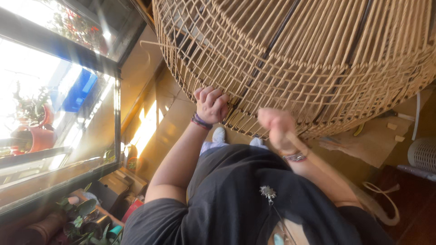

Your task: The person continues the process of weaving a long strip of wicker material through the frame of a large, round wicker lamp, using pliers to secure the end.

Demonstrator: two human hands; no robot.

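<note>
Gripping the lower edge of the big round basket frame woven of tan rattan strands over dark metal ribs (309,59), our left hand (211,105) curls its fingers shut around the weave. Our right hand (278,129), blurred, is closed on a loose tan strand (318,165) running back past the forearm. We judge the weaving of a lower row is in hand; threading the strand between ribs seems next. No packages or labels show; blue rectangular panel (79,90) outside the far-left window.
</note>
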